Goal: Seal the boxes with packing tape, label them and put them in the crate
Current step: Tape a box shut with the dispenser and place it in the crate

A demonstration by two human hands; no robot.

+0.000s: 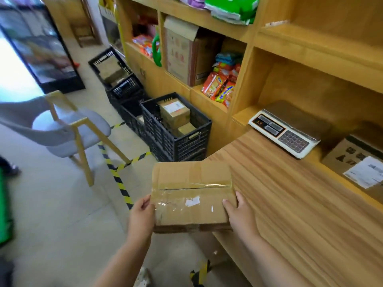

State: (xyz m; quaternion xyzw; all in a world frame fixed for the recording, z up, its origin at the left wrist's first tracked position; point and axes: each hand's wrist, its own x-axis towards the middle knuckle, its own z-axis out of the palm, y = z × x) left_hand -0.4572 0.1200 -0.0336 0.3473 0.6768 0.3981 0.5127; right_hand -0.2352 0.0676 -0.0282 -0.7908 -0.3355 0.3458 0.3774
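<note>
Wooden shelving unit fills the frame from 12 to 3 o'clock, its bays stocked with snack packets and an upright carton; wooden counter runs from centre out to 5 o'clock; grey-seated chair on a pale wooden frame stands on the floor at 9 o'clock; black plastic crate sits on the floor just above centre, against the foot of the shelving, with more black crates lined up behind it toward 11 o'clock; the crate holds several cardboard parcels, the uppermost bearing a white label; cardboard box lies flat at 6 o'clock of the crate, at the counter's left edge, and whether it rests there or is carried clear cannot be told; electronic scale stands on the counter at 2 o'clock of the box; left hand grips the box's side at 9 o'clock, thumb on the top face, fingers out of sight beneath; right hand grips the opposite side at 3 o'clock, thumb likewise on top; clear tape covers the box's centre seam from side to side; a small white scrap shows on the top face.
</note>
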